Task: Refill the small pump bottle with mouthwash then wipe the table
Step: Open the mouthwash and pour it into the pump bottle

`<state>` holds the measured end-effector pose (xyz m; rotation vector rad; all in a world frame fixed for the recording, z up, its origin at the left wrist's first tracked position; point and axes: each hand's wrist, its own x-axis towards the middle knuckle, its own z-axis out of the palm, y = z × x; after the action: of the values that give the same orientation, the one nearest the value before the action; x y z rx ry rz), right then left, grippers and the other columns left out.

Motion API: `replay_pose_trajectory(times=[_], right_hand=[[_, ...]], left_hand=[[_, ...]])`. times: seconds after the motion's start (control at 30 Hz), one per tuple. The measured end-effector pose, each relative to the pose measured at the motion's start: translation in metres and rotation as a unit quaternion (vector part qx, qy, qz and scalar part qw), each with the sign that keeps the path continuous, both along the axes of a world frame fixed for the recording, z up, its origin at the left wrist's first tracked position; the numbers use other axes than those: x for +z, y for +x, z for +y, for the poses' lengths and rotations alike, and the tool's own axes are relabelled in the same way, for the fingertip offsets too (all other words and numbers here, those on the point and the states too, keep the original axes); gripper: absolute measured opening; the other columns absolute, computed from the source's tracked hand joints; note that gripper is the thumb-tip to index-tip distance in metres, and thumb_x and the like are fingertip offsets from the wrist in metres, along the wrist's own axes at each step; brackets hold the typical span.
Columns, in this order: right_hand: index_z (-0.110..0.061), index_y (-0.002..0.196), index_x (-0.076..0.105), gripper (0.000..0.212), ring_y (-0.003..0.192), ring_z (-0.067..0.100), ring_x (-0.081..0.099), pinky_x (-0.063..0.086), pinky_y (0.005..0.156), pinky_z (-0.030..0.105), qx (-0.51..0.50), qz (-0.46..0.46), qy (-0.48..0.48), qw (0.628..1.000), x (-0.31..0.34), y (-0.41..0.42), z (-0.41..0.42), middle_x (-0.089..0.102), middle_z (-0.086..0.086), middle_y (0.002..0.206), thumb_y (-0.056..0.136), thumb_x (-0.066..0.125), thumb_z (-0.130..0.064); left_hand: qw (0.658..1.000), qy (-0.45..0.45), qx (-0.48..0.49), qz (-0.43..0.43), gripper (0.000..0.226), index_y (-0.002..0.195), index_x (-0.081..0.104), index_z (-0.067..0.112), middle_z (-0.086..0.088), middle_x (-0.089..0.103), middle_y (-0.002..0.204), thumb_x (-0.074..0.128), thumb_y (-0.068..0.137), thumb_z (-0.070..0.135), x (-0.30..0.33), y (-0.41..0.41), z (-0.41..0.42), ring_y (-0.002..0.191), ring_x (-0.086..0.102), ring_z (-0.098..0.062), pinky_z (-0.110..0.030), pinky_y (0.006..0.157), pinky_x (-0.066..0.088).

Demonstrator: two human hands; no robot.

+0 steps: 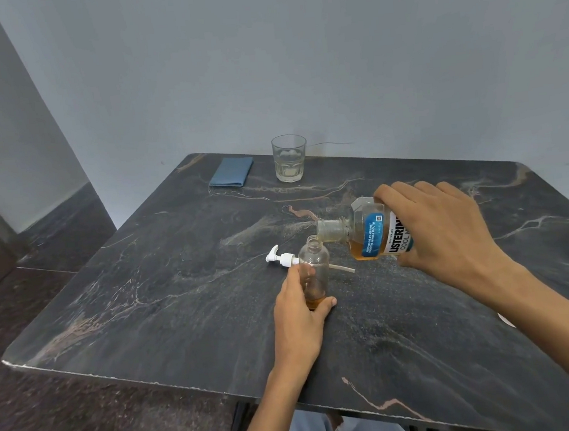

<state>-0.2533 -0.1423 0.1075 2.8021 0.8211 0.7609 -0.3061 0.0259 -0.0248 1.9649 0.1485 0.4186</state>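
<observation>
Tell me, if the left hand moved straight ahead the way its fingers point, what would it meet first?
The left hand already grips the small pump bottle. Just beyond lies the pump head on the table, probably the first thing met, though depth is uncertain.

Plain room: bare grey wall [331, 56], dark marble table [180, 293].

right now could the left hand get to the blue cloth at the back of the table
Probably not at once: the left hand holds the small bottle being filled. Otherwise the path to the blue cloth looks free.
</observation>
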Motion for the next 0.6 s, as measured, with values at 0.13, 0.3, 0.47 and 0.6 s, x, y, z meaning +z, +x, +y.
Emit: replay_pose_trajectory(times=[0.13, 0.3, 0.47, 0.6], right_hand=[[-0.015, 0.104, 0.053, 0.082, 0.069, 0.025, 0.058, 0.048, 0.062, 0.035, 0.000, 0.000, 0.004, 1.000, 0.0001, -0.0006, -0.0006, 0.063, 0.005, 0.086, 0.034, 0.093, -0.028], [-0.017, 0.105, 0.052, 0.083, 0.071, 0.023, 0.058, 0.046, 0.063, 0.033, -0.005, 0.002, -0.009, 1.000, 0.0014, -0.0006, -0.0001, 0.062, 0.004, 0.088, 0.034, 0.093, -0.031], [-0.018, 0.107, 0.051, 0.082, 0.075, 0.022, 0.058, 0.046, 0.066, 0.033, -0.009, 0.008, -0.014, 1.000, 0.0023, -0.0016, 0.0008, 0.062, 0.003, 0.091, 0.038, 0.093, -0.033], [-0.019, 0.107, 0.050, 0.081, 0.076, 0.021, 0.057, 0.044, 0.067, 0.032, -0.011, 0.008, -0.022, 1.000, 0.0031, -0.0021, 0.0011, 0.062, 0.002, 0.092, 0.040, 0.092, -0.033]], left_hand=[[1.000, -0.001, 0.001, -0.001, 0.047, 0.111, 0.051, 0.026, 0.010, 0.060, 0.108, 0.078, 0.074, 0.016, -0.0003, 0.0003, -0.0005, 0.099, 0.056, -0.007, -0.013, 0.082, 0.042], [1.000, -0.001, 0.003, -0.001, 0.047, 0.112, 0.052, 0.023, 0.008, 0.060, 0.109, 0.078, 0.074, 0.015, -0.0004, 0.0001, -0.0005, 0.101, 0.056, -0.010, -0.024, 0.088, 0.045], [1.000, 0.002, 0.002, 0.003, 0.045, 0.111, 0.050, 0.025, 0.009, 0.059, 0.109, 0.077, 0.075, 0.016, 0.0014, -0.0011, -0.0008, 0.101, 0.054, -0.009, -0.025, 0.088, 0.044], [1.000, 0.000, 0.000, 0.009, 0.047, 0.113, 0.050, 0.025, 0.009, 0.059, 0.111, 0.077, 0.075, 0.017, 0.0027, -0.0012, -0.0006, 0.101, 0.054, -0.008, -0.020, 0.086, 0.043]])
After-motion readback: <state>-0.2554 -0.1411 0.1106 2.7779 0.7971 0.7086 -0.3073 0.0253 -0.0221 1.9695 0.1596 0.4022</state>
